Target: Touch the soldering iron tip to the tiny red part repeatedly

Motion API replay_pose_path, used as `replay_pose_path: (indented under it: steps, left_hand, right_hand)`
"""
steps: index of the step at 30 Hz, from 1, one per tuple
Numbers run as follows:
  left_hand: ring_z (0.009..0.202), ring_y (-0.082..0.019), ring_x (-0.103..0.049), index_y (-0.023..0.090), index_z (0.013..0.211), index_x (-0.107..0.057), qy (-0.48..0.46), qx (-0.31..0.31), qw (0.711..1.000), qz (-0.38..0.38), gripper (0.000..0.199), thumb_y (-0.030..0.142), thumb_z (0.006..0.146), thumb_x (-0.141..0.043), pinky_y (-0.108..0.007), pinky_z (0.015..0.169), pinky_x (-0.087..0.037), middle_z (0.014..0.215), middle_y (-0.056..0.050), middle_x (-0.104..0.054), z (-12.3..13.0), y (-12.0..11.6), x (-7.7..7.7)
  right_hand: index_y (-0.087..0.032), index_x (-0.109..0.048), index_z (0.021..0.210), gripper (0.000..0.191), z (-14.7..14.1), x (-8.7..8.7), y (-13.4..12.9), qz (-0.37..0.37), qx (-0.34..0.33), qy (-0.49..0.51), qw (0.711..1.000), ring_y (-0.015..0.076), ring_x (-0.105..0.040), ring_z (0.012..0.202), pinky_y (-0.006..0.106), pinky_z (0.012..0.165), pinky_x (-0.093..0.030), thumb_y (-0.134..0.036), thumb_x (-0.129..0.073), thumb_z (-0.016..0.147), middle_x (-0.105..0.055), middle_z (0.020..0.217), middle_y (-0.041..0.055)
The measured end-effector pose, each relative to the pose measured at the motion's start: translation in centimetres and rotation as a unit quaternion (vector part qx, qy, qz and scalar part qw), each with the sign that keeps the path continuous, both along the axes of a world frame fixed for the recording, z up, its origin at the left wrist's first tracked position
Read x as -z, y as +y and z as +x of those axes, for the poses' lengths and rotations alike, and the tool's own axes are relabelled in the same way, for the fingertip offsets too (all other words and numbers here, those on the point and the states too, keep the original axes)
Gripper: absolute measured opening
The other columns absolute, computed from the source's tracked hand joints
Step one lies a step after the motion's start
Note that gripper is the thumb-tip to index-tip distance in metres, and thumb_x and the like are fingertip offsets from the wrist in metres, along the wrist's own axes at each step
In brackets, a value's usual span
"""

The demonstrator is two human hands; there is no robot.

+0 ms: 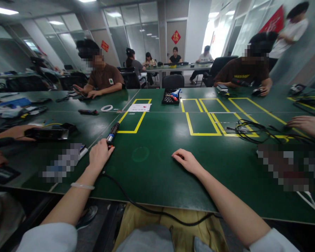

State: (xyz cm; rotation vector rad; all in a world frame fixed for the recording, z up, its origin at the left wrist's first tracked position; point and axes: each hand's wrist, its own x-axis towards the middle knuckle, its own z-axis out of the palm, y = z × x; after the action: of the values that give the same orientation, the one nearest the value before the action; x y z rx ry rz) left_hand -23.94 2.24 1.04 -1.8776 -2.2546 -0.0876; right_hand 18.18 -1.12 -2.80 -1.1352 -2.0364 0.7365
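My left hand (pixel 100 154) is wrapped round a corded electric screwdriver (pixel 112 134), a slim dark tool with a silver and blue band. Its black end points away from me, over the near left corner of a yellow tape outline (pixel 135 132). A black cable (pixel 136 202) runs from beneath that hand over the table's front edge. On the bare green tabletop (pixel 149 178), my right hand (pixel 187 160) rests with its fingers loosely curled together and nothing visible in them.
A white paper card (pixel 139 107) lies across the left outline. Behind it stands a black tray (pixel 170 96) of tools. More tape outlines (pixel 203 134) and tangled black cables (pixel 248 129) lie to the right. Co-workers' hands (pixel 308 125) reach in from both sides.
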Motion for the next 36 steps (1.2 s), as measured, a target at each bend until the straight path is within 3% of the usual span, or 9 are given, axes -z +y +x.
replay_pose_path:
  steps: [4, 9, 14, 16, 19, 23, 25, 31, 36]
  left_hand:
    - [0.087, -0.031, -0.061, 0.01, 0.111, -0.053, 0.054, -0.011, 0.998, 0.004, 0.043, 0.042, 0.089, -0.036, -0.037, 0.073, -0.044, 0.1, -0.018, -0.063, 0.6, -0.3, -0.2]
    - [0.087, -0.032, -0.062, 0.007, 0.1, -0.059, 0.068, -0.024, 0.997, 0.039, 0.043, 0.038, 0.091, -0.03, -0.038, 0.075, -0.044, 0.091, -0.021, -0.065, 1.8, -0.1, -1.4]
    - [0.083, -0.026, -0.064, 0.015, 0.105, -0.059, -0.112, 0.03, 0.993, 0.039, 0.04, 0.043, 0.091, -0.035, -0.034, 0.073, -0.045, 0.088, -0.013, -0.068, 6.3, 0.2, -2.3]
    - [0.081, -0.021, -0.064, 0.018, 0.104, -0.06, -0.244, 0.128, 0.961, 0.01, 0.037, 0.045, 0.09, -0.038, -0.03, 0.075, -0.045, 0.086, -0.007, -0.068, 9.4, 0.3, -2.1]
    - [0.074, -0.015, -0.062, 0.018, 0.105, -0.062, -0.416, 0.261, 0.868, -0.074, 0.038, 0.046, 0.089, -0.042, -0.027, 0.072, -0.046, 0.085, -0.004, -0.066, 14.7, 0.3, -1.1]
    - [0.065, -0.012, -0.055, 0.014, 0.126, -0.052, -0.561, 0.318, 0.736, -0.207, 0.052, 0.044, 0.085, -0.052, -0.025, 0.064, -0.044, 0.074, -0.001, -0.06, 20.8, -0.4, 0.5]
    - [0.062, -0.01, -0.053, 0.012, 0.134, -0.044, -0.59, 0.336, 0.693, -0.244, 0.06, 0.043, 0.083, -0.056, -0.024, 0.063, -0.042, 0.067, 0.002, -0.056, 22.4, -0.7, 1.2]
    - [0.065, -0.011, -0.055, 0.012, 0.131, -0.044, -0.628, 0.327, 0.664, -0.239, 0.056, 0.042, 0.085, -0.056, -0.025, 0.066, -0.045, 0.069, 0.001, -0.057, 22.8, -0.9, 2.5]
    - [0.088, -0.015, -0.058, 0.017, 0.111, -0.055, -0.62, 0.347, 0.673, -0.204, 0.037, 0.038, 0.081, -0.061, -0.024, 0.068, -0.047, 0.102, -0.007, -0.059, 22.4, -1.5, 1.8]
  right_hand:
    - [-0.018, -0.067, 0.092, 0.018, -0.1, 0.0, 0.0, -0.003, 0.002, -0.002, 1.0, 0.0172, -0.058, 0.08, 0.029, 0.073, -0.045, -0.028, -0.051, 0.091, -0.065, 0.086, 0.0049]
    - [-0.019, -0.067, 0.092, 0.018, -0.1, 0.0, 0.0, -0.005, 0.0, 0.003, 1.0, 0.0171, -0.058, 0.08, 0.029, 0.073, -0.045, -0.028, -0.051, 0.091, -0.065, 0.087, 0.0049]
    - [-0.019, -0.066, 0.093, 0.018, -0.2, 0.1, 0.0, -0.012, -0.002, 0.019, 1.0, 0.0167, -0.059, 0.079, 0.028, 0.072, -0.045, -0.029, -0.052, 0.09, -0.065, 0.087, 0.0044]
    - [-0.019, -0.066, 0.093, 0.017, -0.3, 0.0, -0.1, -0.017, -0.005, 0.025, 1.0, 0.0163, -0.058, 0.077, 0.028, 0.07, -0.045, -0.029, -0.052, 0.09, -0.065, 0.086, 0.004]
    - [-0.018, -0.065, 0.093, 0.016, -0.4, -0.2, -0.2, -0.036, -0.014, 0.044, 0.998, 0.0148, -0.057, 0.073, 0.027, 0.067, -0.044, -0.029, -0.053, 0.089, -0.064, 0.082, 0.0029]
    - [-0.018, -0.057, 0.11, 0.026, -0.4, -0.4, -0.4, -0.069, -0.059, 0.093, 0.992, 0.0125, -0.055, 0.068, 0.025, 0.064, -0.044, -0.028, -0.057, 0.086, -0.063, 0.081, 0.0007]
    - [-0.018, -0.055, 0.112, 0.029, -0.3, -0.4, -0.4, -0.071, -0.074, 0.102, 0.99, 0.0117, -0.054, 0.066, 0.024, 0.063, -0.043, -0.028, -0.06, 0.085, -0.062, 0.08, 0.0001]
    - [-0.017, -0.058, 0.096, 0.019, -0.3, -0.2, -0.1, -0.083, -0.046, 0.107, 0.99, 0.0114, -0.053, 0.063, 0.023, 0.062, -0.043, -0.033, -0.058, 0.086, -0.063, 0.076, 0.0004]
    - [-0.016, -0.061, 0.098, 0.025, -0.1, 0.0, 0.2, -0.112, -0.007, 0.13, 0.985, 0.0138, -0.06, 0.07, 0.024, 0.065, -0.045, -0.039, -0.056, 0.087, -0.067, 0.081, 0.003]
